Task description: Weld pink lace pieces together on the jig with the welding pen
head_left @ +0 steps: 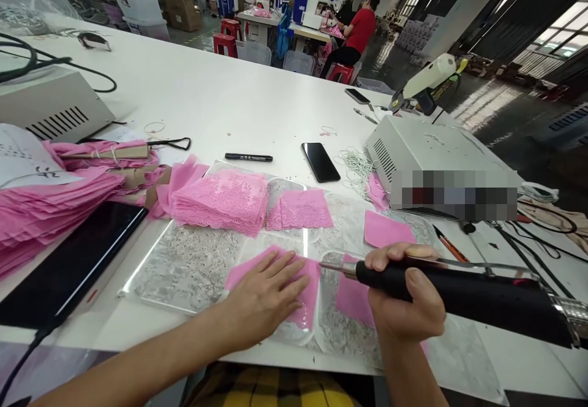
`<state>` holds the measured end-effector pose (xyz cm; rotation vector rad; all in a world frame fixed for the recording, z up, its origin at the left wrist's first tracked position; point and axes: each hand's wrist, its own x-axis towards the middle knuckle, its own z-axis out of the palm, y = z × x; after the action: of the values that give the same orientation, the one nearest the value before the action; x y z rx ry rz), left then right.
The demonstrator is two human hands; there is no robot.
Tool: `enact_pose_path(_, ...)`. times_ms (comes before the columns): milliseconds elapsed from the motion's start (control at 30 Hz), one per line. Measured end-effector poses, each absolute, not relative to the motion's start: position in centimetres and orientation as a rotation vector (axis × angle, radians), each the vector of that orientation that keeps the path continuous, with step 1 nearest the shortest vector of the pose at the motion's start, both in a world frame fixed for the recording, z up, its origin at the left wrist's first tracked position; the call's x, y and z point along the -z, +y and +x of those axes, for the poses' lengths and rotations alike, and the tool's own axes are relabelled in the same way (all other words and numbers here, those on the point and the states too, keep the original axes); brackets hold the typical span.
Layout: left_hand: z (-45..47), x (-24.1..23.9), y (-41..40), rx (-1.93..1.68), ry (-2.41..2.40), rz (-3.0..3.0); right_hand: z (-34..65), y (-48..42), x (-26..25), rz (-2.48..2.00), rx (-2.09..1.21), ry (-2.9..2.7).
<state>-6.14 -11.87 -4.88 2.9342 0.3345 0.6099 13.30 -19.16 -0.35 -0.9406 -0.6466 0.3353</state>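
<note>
My left hand (269, 293) lies flat, fingers stretched out, on a pink fabric piece (309, 309) on a clear plastic-covered sheet. My right hand (407, 309) is wrapped round a black-handled tool (487, 296) with a thin pointed metal tip. The tip is at the right edge of the pink piece by my left fingers; I cannot tell whether it touches. Just right of it, another pink piece (353, 300) is partly behind the tool and my right hand. Farther back are a stack of pink lace pieces (220, 201) and a smaller lace piece (303, 209).
A grey box (441, 149) stands at right, near tangled thread (356, 168) and cables. Behind the lace lie a black marker (248, 157) and a phone (320, 162). At left are a dark tablet-like device (73, 260) and bundled pink fabric (59, 211). A person in red (361, 30) sits farther off.
</note>
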Motion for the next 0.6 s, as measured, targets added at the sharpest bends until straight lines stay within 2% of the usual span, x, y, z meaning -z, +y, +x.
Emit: enact_pose_path(600,-5.94,5.52,-12.11,-0.563,0.385,2.942,13.35,-19.34,0.67,-0.957,-0.306,-0.753)
